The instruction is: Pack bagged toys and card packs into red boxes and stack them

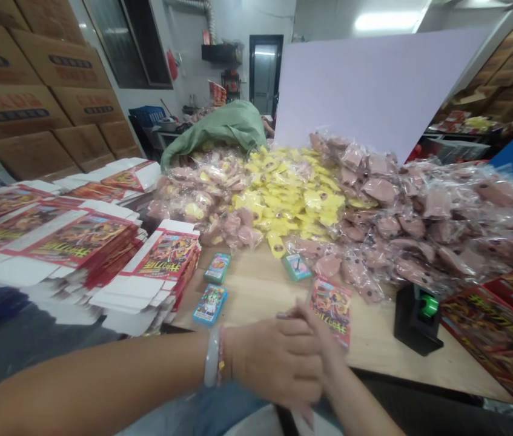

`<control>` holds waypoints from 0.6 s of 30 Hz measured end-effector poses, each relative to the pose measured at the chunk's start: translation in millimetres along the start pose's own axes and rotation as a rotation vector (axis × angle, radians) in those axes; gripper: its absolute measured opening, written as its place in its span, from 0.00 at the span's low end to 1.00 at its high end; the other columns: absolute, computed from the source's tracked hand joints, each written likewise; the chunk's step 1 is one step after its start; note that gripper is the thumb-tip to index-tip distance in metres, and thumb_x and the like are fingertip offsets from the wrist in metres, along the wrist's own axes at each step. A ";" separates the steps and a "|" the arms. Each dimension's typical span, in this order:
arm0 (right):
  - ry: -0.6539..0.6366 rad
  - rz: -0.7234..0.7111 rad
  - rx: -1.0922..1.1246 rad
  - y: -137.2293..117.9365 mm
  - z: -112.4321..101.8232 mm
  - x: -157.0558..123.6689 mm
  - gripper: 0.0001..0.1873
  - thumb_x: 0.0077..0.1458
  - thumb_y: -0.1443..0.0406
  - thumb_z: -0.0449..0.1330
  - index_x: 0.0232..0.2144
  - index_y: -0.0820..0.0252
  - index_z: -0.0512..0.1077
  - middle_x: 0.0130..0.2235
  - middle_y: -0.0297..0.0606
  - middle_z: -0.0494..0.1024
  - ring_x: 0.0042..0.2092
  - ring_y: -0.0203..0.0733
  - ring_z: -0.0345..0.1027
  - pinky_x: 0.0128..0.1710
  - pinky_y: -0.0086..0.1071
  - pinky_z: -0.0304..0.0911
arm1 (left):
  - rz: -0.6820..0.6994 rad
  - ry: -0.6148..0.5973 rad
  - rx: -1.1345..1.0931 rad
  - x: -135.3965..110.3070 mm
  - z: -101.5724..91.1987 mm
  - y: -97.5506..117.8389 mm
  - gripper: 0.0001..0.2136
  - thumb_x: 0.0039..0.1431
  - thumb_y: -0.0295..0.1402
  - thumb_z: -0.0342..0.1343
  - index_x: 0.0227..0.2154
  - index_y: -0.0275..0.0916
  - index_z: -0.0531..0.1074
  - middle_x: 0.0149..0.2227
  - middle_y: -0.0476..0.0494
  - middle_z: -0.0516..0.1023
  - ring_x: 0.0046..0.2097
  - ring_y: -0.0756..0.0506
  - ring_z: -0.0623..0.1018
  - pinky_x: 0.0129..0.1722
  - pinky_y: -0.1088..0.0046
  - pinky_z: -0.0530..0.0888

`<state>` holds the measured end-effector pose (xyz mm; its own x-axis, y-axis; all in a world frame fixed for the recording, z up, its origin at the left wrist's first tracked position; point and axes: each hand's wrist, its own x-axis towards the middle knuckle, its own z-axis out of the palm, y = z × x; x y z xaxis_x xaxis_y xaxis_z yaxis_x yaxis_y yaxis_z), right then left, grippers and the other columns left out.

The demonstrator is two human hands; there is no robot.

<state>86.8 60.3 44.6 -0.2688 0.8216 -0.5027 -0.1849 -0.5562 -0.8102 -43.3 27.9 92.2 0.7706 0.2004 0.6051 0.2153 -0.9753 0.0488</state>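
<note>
My left hand, with a pale bangle and a thin beaded bracelet on its wrist, lies across my right hand over the table's front edge. Its fingers are wrapped around the right hand near the wrist. Most of the right hand's fingers are hidden or blurred. Just behind the hands lies a red printed box. Left of them are a blue card pack and a green card pack. Another small green pack lies farther back, beside the bagged pieces.
Flattened red-and-white cartons are stacked at left. Yellow pieces and plastic-bagged pinkish-brown pieces are heaped across the back, beside a green sack. A black tape dispenser stands at right, near red printed boxes.
</note>
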 end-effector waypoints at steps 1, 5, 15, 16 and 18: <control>0.124 -0.147 -0.058 -4.0 0.3 2.1 0.19 0.44 0.50 0.56 0.16 0.58 0.62 0.17 0.29 0.62 0.23 0.36 0.59 0.25 0.30 0.56 | -0.192 0.045 -0.073 1.7 -1.4 0.9 0.12 0.54 0.43 0.52 0.31 0.38 0.70 0.33 0.42 0.74 0.39 0.43 0.71 0.43 0.65 0.67; 0.342 -0.543 -0.299 -13.5 -2.8 4.6 0.16 0.46 0.53 0.53 0.18 0.58 0.66 0.20 0.31 0.66 0.27 0.38 0.58 0.29 0.31 0.54 | -1.154 0.574 -0.357 14.3 11.7 0.7 0.19 0.61 0.43 0.40 0.49 0.37 0.62 0.49 0.36 0.67 0.52 0.43 0.66 0.51 0.64 0.63; 0.020 -0.071 0.088 5.2 -15.8 -5.4 0.14 0.39 0.56 0.59 0.14 0.59 0.65 0.17 0.31 0.63 0.20 0.35 0.56 0.22 0.30 0.56 | -1.331 0.868 -0.994 7.7 66.4 -20.6 0.15 0.57 0.35 0.43 0.42 0.38 0.70 0.50 0.42 0.70 0.54 0.44 0.66 0.55 0.67 0.58; -0.031 -0.049 0.068 5.2 -16.8 -5.5 0.14 0.37 0.56 0.60 0.13 0.59 0.65 0.15 0.31 0.62 0.19 0.35 0.55 0.21 0.30 0.55 | -1.320 0.896 -1.103 5.7 71.1 -22.3 0.16 0.57 0.36 0.43 0.43 0.38 0.69 0.51 0.42 0.70 0.54 0.45 0.66 0.55 0.67 0.59; -0.092 -0.081 -0.024 3.7 -19.2 -4.9 0.14 0.32 0.58 0.63 0.11 0.58 0.64 0.14 0.31 0.62 0.19 0.35 0.55 0.20 0.30 0.54 | -1.327 0.922 -1.280 1.9 78.8 -25.6 0.18 0.58 0.39 0.42 0.46 0.39 0.67 0.50 0.42 0.70 0.53 0.44 0.68 0.52 0.66 0.62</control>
<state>105.5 56.7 38.3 -0.3395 0.8482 -0.4067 -0.1870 -0.4846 -0.8545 -0.1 60.5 29.5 -0.0201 0.9895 -0.1428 -0.4980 0.1140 0.8596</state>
